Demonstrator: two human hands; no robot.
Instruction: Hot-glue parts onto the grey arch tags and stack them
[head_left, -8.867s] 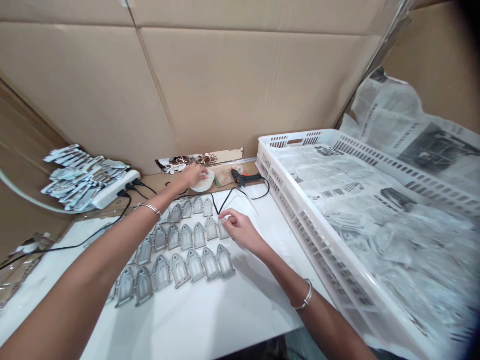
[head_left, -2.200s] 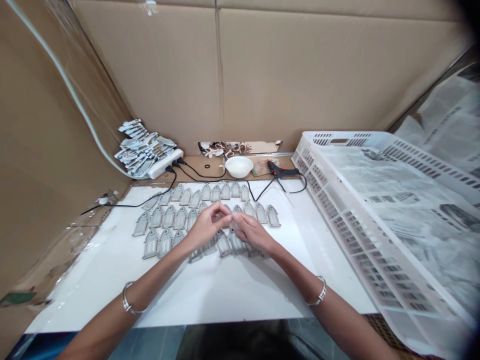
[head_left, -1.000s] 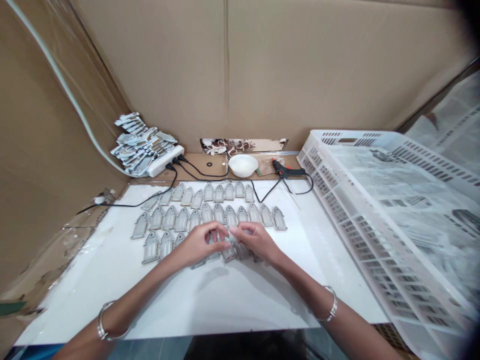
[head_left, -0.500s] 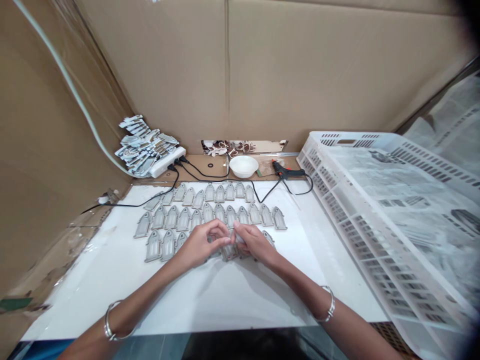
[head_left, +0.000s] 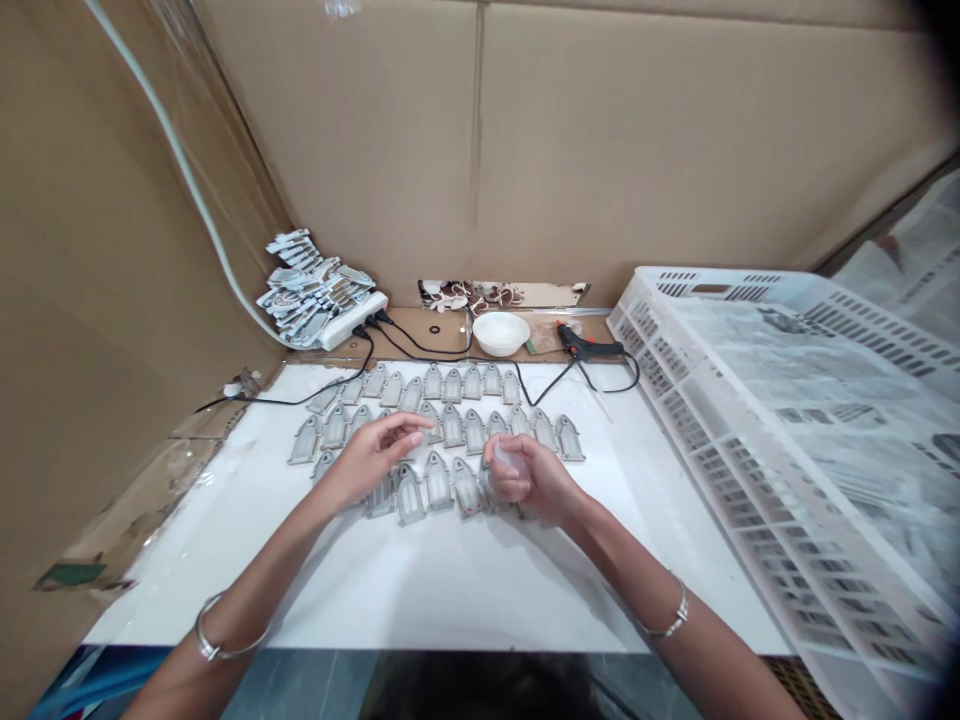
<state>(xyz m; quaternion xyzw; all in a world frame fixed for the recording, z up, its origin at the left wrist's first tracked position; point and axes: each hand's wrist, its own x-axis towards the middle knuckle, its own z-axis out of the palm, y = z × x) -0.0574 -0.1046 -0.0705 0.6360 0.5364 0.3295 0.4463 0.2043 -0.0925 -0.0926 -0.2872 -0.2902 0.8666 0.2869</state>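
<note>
Several grey arch-shaped pieces [head_left: 437,482] lie in three rows on the white tabletop [head_left: 450,590]. Over the left part of the lower rows hovers my left hand [head_left: 375,455], its fingers apart and nothing between them. My right hand [head_left: 529,470] is curled around a small whitish translucent item [head_left: 510,460], too blurred to name, above the right end of the front row. Both hands hide some of the pieces beneath them.
At the back stand a white bowl [head_left: 501,333] and a black glue gun [head_left: 589,345] with its cord. A pile of small parts [head_left: 311,290] lies by a white power strip [head_left: 352,320]. A large white crate [head_left: 720,440] lined with printed sheets is at the right.
My hands have moved apart. The left one has shifted left and opened away from the front row; the right one has turned, showing the whitish item. The view has shifted slightly.
</note>
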